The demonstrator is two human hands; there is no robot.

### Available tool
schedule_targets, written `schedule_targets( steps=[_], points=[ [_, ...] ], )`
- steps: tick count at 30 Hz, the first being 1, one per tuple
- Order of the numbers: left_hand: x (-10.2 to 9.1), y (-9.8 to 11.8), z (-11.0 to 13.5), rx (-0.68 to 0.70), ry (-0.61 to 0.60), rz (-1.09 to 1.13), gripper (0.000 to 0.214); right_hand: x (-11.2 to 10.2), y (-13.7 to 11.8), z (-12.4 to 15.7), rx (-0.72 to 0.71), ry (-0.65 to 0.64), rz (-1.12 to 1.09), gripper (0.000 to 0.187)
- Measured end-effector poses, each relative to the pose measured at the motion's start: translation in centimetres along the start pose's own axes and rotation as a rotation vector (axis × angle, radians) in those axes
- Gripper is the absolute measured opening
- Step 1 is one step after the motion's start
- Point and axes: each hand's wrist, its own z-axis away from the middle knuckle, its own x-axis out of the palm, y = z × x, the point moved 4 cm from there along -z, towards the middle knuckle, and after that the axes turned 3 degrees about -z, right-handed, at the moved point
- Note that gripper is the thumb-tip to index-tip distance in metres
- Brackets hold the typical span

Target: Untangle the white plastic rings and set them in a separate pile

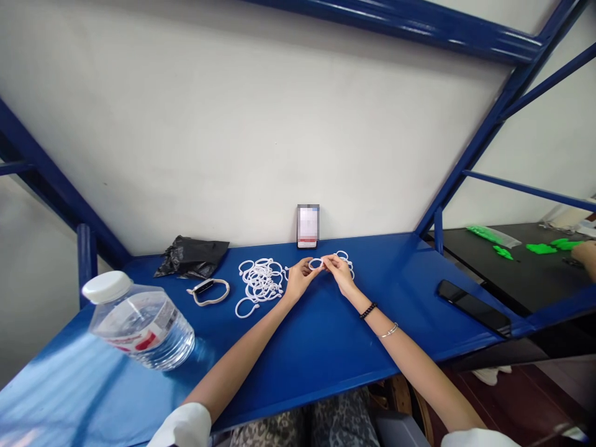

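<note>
Pinching one small white plastic ring [315,264] from both sides, the left hand [300,277] and the right hand [339,271] are gripping it with closed fingertips above the far middle of the blue metal table [321,347]. A tangled pile of white plastic rings [261,280] is lying just left of the left hand.

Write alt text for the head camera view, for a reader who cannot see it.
The left hand and right hand hold one white ring between them over a blue table. A pile of white rings lies to their left.
</note>
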Motion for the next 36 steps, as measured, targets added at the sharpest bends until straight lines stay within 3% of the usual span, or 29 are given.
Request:
schedule_targets(
  steps=[14, 21, 36],
  points=[
    [0.6, -0.5, -0.3, 0.180, 0.049, -0.245, 0.041, 0.2, 0.1, -0.1, -0.020, -0.012, -0.035, 0.035],
    [0.9, -0.9, -0.6, 0.238, -0.014, -0.238, 0.041, 0.8, 0.0, 0.0, -0.026, -0.055, -0.059, 0.034],
    [1.3, -1.0, -2.0, 0.208, -0.065, -0.330, 0.026, 0.9, 0.5, -1.6, 0.086, -0.277, -0.091, 0.026]
  ],
)
